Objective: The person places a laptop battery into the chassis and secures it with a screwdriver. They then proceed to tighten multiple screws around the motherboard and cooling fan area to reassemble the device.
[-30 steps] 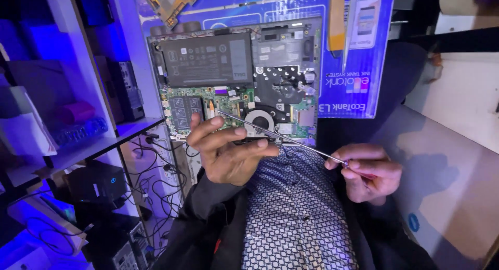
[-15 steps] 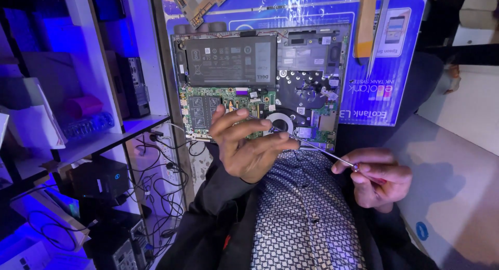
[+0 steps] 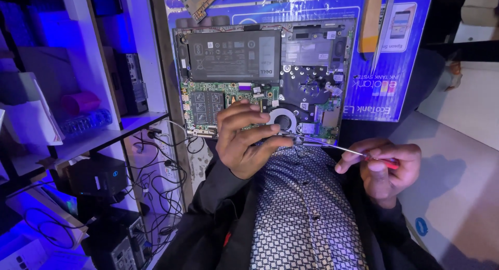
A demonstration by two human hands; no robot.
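A white shelf unit (image 3: pixel 93 140) with tangled black cables (image 3: pixel 156 192) is seen at the left. An opened laptop (image 3: pixel 265 77), flat and rectangular, is laid on a glossy blue printed box (image 3: pixel 400 67); a matte black battery, green circuit board and round fan are exposed. At the laptop's near edge, the left hand (image 3: pixel 244 142) is held curled, fingertips pinched on the thin metal shaft of a screwdriver (image 3: pixel 338 149), its tip hidden. The red handle is gripped by the closed right hand (image 3: pixel 384 168).

Electronics repair workshop, shown by an opened laptop (image 3: pixel 265 77) laid on a printer box (image 3: pixel 400 67), shelves (image 3: pixel 78 140) stacked with devices, tangled cables (image 3: pixel 156 181), computer tower (image 3: pixel 117 244) kept below.
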